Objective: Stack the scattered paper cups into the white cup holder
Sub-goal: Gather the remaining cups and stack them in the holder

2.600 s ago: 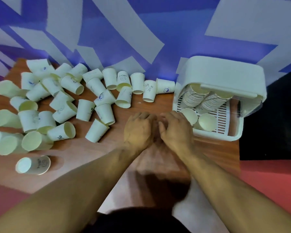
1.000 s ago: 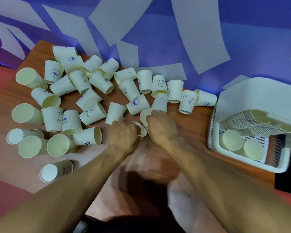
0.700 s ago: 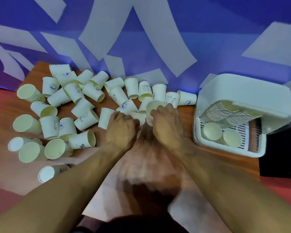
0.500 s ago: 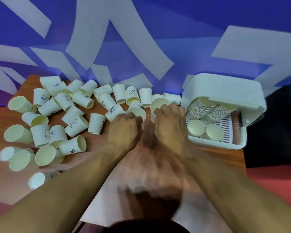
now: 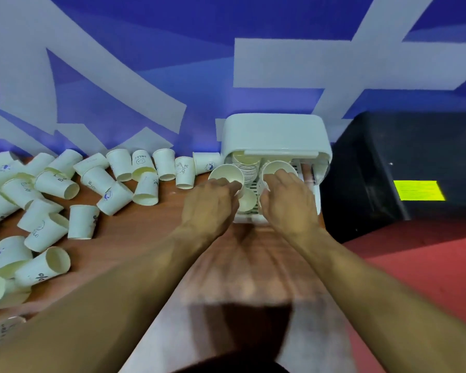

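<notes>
A paper cup (image 5: pixel 226 174) is gripped in the curled fingers of the left hand (image 5: pixel 213 204) and a second cup (image 5: pixel 278 169) in those of the right hand (image 5: pixel 288 201), both just beyond the knuckles at the open front of the white cup holder (image 5: pixel 275 133). The delivery step is judged to be in hand: each cup must next be lined up with the nested stack (image 5: pixel 247 166) between the hands and slid in. Many scattered cups (image 5: pixel 57 184) are left lying well to the left of the left hand.
</notes>
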`<state>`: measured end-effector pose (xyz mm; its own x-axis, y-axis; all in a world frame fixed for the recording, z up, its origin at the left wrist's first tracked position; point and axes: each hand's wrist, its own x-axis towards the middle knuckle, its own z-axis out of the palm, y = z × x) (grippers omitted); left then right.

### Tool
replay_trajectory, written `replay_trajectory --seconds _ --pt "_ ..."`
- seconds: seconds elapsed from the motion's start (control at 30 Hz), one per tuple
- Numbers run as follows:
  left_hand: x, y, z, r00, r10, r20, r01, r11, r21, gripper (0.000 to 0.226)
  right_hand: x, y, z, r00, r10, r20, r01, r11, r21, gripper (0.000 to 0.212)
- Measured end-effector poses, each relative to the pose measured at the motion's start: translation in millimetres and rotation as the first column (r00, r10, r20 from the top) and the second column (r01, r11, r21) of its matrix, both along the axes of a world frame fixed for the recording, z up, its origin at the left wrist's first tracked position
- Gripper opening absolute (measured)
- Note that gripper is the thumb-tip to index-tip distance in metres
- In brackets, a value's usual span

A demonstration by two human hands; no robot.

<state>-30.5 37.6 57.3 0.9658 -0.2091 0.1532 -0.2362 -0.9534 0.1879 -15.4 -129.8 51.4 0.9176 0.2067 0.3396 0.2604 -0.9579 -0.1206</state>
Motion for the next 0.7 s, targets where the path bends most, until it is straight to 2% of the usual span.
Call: replay_trajectory --seconds 0.1,0.33,0.57,0.7 --pt "12 -16 -6 0.999 -0.019 -0.035 0.020 1.000 0.021 0.020 10 -18 -13 0.996 0.017 -0.088 -0.010 0.997 0.077 0.006" --pt "27 -34 -30 0.986 -0.079 -0.145 0.093 0.991 0.091 0.019 20 -33 -49 0.985 0.067 -0.159 -0.059 0.997 0.054 0.012" --pt "32 -38 -61 0.964 -0.065 -0.258 0.110 0.981 0.161 0.019 24 -31 -75 0.918 0.091 -0.385 -0.094 0.995 0.011 0.014" --pt "37 -34 -79 0.944 -0.096 -0.316 0.145 0.980 0.137 0.018 26 -27 -87 0.912 0.121 -0.393 -0.107 0.993 0.059 0.010"
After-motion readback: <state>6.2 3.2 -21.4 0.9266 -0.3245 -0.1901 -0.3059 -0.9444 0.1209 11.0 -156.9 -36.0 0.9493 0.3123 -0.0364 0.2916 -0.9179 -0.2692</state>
